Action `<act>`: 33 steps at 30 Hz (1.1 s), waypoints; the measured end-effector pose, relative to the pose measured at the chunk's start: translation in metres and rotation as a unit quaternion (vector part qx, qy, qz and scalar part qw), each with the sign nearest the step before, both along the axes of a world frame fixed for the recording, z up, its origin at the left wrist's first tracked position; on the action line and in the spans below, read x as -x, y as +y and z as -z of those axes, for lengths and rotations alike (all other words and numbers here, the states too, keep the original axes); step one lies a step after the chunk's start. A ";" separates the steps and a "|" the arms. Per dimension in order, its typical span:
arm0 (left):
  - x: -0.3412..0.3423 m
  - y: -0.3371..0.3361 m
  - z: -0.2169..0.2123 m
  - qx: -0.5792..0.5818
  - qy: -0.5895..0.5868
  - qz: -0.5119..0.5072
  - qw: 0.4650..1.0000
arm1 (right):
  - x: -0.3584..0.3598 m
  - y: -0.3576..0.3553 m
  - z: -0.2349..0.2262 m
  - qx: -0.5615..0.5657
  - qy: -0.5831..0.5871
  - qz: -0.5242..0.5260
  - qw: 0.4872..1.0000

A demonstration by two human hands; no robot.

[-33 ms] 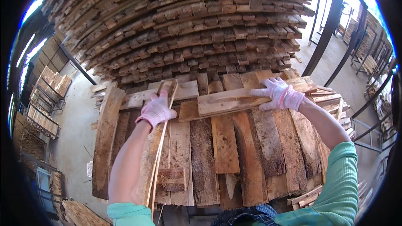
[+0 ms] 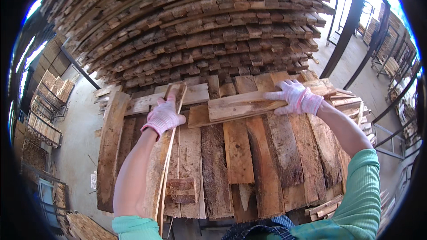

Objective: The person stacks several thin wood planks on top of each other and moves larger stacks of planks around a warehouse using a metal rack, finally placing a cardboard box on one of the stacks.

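Note:
My left hand (image 2: 161,116), in a pale pink-and-white knit glove, is closed over a long narrow plank (image 2: 179,92). The plank runs from the far side of the pile toward me along my forearm, which hides part of it; my thumb points right. My right hand (image 2: 296,98), gloved alike, lies with fingers spread on top of a light plank (image 2: 242,106) set crosswise near the far edge. Beneath both is a layer of rough boards (image 2: 240,151) laid side by side, lengthwise to me. A short wood block (image 2: 181,189) sits on the near left boards.
A tall stack of layered planks (image 2: 204,31) rises just beyond the pile. Dark metal posts (image 2: 342,31) stand at the right, and a slanting bar (image 2: 80,66) at the left. Racks of boards (image 2: 49,102) stand on the concrete floor (image 2: 82,142); loose slats (image 2: 327,206) lie near right.
The view has shifted very slightly. Both hands and the planks stay in the same places relative to each other.

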State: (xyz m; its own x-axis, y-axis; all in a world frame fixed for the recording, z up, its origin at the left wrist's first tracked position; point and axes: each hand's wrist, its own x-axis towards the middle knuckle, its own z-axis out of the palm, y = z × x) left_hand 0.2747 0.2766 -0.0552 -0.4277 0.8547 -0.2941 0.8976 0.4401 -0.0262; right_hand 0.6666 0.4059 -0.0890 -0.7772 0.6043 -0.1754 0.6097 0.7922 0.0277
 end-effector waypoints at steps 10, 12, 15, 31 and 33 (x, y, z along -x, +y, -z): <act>0.010 -0.121 0.038 -0.137 -0.007 -0.023 0.990 | -0.008 0.001 -0.008 -0.002 0.043 -0.036 0.998; 0.004 -0.117 0.037 -0.106 -0.012 -0.080 0.991 | -0.011 0.004 -0.001 -0.011 0.045 -0.037 0.998; 0.020 -0.120 0.039 -0.146 -0.052 -0.031 0.987 | -0.015 0.005 0.006 -0.012 0.068 -0.050 0.996; -0.009 -0.419 -0.013 -0.501 -0.507 -0.215 0.667 | -0.146 -0.055 0.002 -0.036 0.211 0.397 0.892; -0.007 -0.446 0.036 -0.505 -0.535 -0.261 0.625 | -0.204 -0.048 0.055 0.017 0.220 0.393 0.893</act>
State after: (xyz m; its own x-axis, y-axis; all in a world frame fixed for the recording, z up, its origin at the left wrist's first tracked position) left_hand 0.2820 -0.1695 -0.0907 -0.7459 0.6621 -0.0726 -0.1085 -0.0132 0.9940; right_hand 0.8710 0.3583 -0.1442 -0.1132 0.9935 0.0138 0.9233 0.1103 -0.3679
